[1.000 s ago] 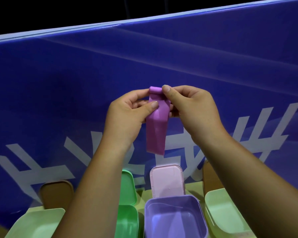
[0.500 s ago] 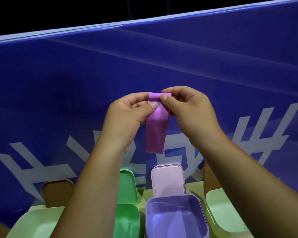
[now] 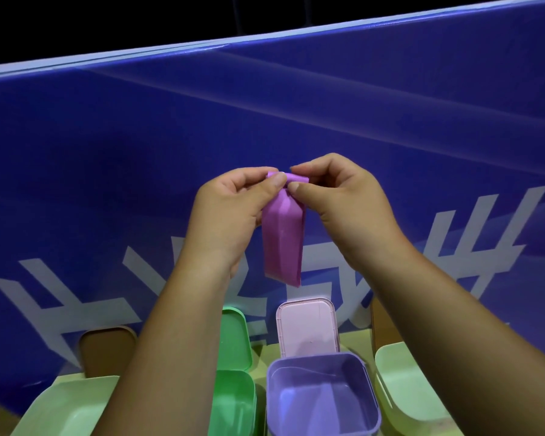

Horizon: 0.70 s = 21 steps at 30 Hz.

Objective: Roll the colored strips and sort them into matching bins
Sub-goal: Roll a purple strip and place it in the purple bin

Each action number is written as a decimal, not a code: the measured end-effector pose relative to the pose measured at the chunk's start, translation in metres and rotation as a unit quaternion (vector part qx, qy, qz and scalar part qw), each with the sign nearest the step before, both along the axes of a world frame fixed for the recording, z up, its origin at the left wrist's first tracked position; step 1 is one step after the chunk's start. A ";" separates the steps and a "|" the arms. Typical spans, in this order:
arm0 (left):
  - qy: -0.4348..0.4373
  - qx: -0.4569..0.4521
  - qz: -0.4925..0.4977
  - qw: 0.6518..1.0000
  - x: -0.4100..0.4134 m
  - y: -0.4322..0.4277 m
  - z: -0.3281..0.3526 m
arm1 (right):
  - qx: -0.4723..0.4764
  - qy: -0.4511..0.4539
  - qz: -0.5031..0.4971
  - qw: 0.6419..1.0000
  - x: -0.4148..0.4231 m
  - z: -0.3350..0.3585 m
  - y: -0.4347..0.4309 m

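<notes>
Purple strip [image 3: 283, 240] is hanging in the air above and beyond the purple bin [image 3: 370, 388], with its top end curling into a small roll and its free tail pointing down toward the lid behind that bin. Nearest the viewer, the purple bin is standing open. A green bin [image 3: 233, 401] is sitting just beside its left wall, a pale green bin [image 3: 66, 404] is lying farther to its left, and a second pale green bin [image 3: 403, 382] is sitting to its right. Just behind the purple bin, a pink lid [image 3: 307, 325] is rising from its far rim. A green lid [image 3: 235, 338] is standing to the left of that, and a brown lid [image 3: 107, 350] is showing farther left. Above the purple bin, the left hand [image 3: 227, 212] is pinching the rolled top of the strip between thumb and curled fingers. The right hand [image 3: 346, 202] is pinching the same roll from the opposite side with thumb and forefinger. Both forearms are reaching up past the bin, one on each side. Farthest beyond the purple bin, a blue panel [image 3: 296, 105] bearing white characters [image 3: 485, 247] is filling the background.
</notes>
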<state>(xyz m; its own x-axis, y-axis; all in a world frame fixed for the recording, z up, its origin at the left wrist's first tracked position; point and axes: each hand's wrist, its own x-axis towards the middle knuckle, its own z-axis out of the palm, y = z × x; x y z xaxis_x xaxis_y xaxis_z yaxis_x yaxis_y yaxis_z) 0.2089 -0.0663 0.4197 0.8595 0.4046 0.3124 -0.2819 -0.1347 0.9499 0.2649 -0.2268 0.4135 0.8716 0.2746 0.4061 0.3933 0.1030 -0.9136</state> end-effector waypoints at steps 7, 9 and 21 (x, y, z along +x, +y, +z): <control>-0.024 0.045 0.028 0.998 0.000 -0.001 -0.004 | -0.016 -0.005 0.026 1.000 -0.001 -0.003 -0.003; -0.033 0.054 0.032 0.997 0.000 -0.002 -0.004 | 0.005 0.017 0.036 0.999 -0.003 -0.004 -0.003; -0.015 0.002 0.003 1.000 -0.005 -0.004 -0.002 | 0.006 0.025 -0.008 1.000 -0.002 -0.006 -0.005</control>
<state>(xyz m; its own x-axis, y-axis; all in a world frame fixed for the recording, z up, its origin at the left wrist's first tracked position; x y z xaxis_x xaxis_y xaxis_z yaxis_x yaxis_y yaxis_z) 0.2039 -0.0703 0.4180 0.8476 0.4081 0.3392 -0.3086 -0.1409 0.9407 0.2625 -0.2319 0.4078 0.8951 0.2558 0.3652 0.3489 0.1081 -0.9309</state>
